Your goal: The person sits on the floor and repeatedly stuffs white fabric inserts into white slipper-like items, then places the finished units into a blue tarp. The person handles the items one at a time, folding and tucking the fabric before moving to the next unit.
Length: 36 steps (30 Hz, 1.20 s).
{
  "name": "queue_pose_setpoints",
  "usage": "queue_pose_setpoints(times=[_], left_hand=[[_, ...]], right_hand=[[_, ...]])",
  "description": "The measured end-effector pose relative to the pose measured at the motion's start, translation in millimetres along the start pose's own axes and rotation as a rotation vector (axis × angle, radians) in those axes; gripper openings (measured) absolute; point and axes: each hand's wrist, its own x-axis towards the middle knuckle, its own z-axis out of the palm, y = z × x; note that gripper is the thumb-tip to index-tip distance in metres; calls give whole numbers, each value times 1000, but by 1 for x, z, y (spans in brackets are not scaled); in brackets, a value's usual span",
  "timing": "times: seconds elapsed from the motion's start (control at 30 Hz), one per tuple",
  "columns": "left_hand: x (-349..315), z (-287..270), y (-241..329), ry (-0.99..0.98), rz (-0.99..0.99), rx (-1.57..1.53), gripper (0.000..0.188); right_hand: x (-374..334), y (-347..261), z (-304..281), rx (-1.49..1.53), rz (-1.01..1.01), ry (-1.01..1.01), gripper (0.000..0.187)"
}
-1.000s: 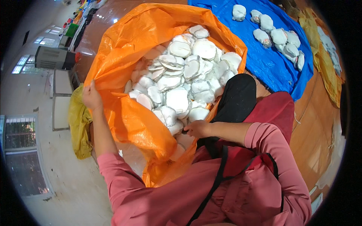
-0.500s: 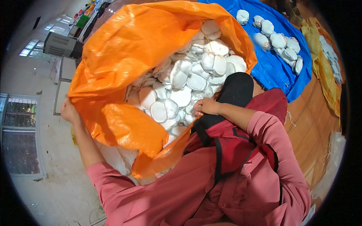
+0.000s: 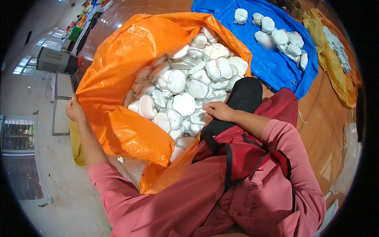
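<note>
A large orange woven sack [image 3: 114,83] stands open in front of me, its wall folded outward. Inside it is a heap of white rounded pads [image 3: 184,104], many stacked in bundles. On the left, my left hand [image 3: 75,110] is closed on the sack's outer rim and holds it out to the side. Beside my black-covered knee, my right hand [image 3: 218,110] hovers at the near right edge of the heap with its fingers bent together. Whatever sits between those fingertips, if anything, is too small to make out.
Beyond the sack to the right, a blue sheet [image 3: 272,75] carries several white bundles [image 3: 280,37]. A yellow sack [image 3: 331,63] with pale pieces lies farther right. At the left are a grey boxy machine [image 3: 57,60], a white wall and a barred window [image 3: 19,136].
The sack's far wall has dropped lower, and more of the white pads shows. My left hand still grips the rim. My right hand stays near my knee, its fingers slightly less curled.
</note>
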Motion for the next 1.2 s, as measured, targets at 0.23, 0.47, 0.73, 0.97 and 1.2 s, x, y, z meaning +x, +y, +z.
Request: queue_pose_setpoints(times=[0.23,0.47,0.73,0.97,1.2], left_hand=[[-74,63,13,86,-67,-5,35],[-186,177,57,-593,487,-184,44],[-368,251,221,-1039,1225,60,84],[-436,311,278,-1176,1204,308,76],[-409,339,251,-1070,1213,359,61]], right_hand=[[-67,-16,-35,-63,-152,-9,24],[-152,-32,-93,122,-34,77,26],[-221,-8,-147,166,-155,784,24],[-232,36,-127,228,-128,924,21],[-229,26,-129,136,-57,903,19]])
